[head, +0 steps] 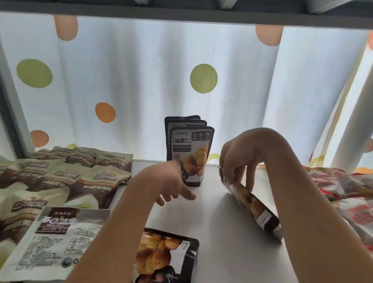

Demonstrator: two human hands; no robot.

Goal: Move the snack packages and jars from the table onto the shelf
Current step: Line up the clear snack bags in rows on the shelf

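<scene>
Three dark chestnut packages stand upright in a row at the back of the white shelf. My left hand is at the front package's lower left corner, fingers loosely extended, and appears to touch it. My right hand pinches the top edge of another chestnut package, held on edge and tilted over the shelf. A further chestnut package lies flat near the shelf's front, partly under my left forearm.
A pile of beige and brown nut bags fills the shelf's left side, with a flat beige package in front. Red and white snack bags lie at the right. A shelf board runs overhead; a dotted white curtain hangs behind.
</scene>
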